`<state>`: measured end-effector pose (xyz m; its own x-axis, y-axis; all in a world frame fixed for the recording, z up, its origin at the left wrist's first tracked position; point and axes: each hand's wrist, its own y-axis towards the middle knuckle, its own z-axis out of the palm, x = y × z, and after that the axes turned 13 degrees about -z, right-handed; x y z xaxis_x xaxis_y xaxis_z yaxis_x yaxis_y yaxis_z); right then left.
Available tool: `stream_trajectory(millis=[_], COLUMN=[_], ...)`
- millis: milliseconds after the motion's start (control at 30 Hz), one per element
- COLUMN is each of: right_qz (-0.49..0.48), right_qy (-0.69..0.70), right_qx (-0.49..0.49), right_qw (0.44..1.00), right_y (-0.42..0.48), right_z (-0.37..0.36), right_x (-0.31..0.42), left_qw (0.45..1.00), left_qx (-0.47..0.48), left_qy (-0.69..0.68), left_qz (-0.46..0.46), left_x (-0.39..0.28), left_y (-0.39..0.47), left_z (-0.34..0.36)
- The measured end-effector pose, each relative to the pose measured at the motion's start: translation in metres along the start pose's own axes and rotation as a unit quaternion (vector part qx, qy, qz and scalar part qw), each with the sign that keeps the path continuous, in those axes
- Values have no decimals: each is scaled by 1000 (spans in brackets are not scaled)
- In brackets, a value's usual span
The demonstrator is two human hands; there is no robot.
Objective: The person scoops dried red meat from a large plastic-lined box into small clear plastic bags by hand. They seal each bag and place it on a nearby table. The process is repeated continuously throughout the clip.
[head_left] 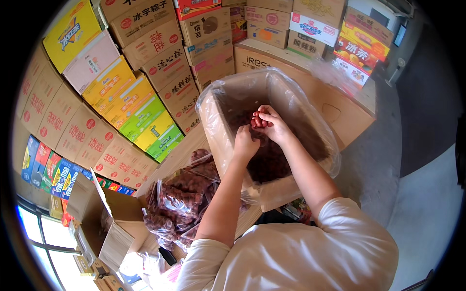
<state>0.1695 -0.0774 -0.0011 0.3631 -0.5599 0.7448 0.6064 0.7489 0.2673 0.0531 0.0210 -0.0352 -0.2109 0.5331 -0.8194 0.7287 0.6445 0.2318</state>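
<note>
My right hand (pixel 276 125) holds several red dried dates, likely jujubes (pixel 259 120), above a large cardboard box. Close beside it, my left hand (pixel 247 142) is curled with its fingertips near the dates; whether it grips something, such as thin clear film, cannot be made out. Both hands are over the mouth of the cardboard box (pixel 214 118), which has a clear plastic liner (pixel 298 85) folded over its rim. Dark red dates (pixel 269 163) lie in shadow at the bottom of this box.
Clear bags packed with dates (pixel 182 198) are heaped on a wooden surface (pixel 240 226) to the left. An opened carton (pixel 125 218) and a black object (pixel 167 256) are near them. Stacked cartons (pixel 164 78) rise ahead and left. Grey floor (pixel 375 160) lies right.
</note>
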Motion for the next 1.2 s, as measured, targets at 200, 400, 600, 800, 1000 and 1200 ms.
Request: stream_trajectory(millis=[200,400,600,800,1000,1200], right_qz=[10,53,79,104,107,74], right_qy=[19,25,5,-18,-50,-96], right_qx=[-33,-7,32,90,122,59], right_qw=[999,998,996,990,985,991], right_y=[-1,-1,-2,-8,-12,-10], right_z=[0,-8,-3,1,0,-2], right_x=[-4,-3,4,17,29,32], left_qw=[1000,1000,1000,1000,1000,1000], left_qx=[-19,0,14,16,-10,-9], left_qy=[5,13,8,16,8,25], left_qz=[22,23,12,9,28,8], left_x=[5,4,0,1,-7,4], left_y=[1,2,1,0,-4,2], left_z=[3,2,-1,-2,-2,1])
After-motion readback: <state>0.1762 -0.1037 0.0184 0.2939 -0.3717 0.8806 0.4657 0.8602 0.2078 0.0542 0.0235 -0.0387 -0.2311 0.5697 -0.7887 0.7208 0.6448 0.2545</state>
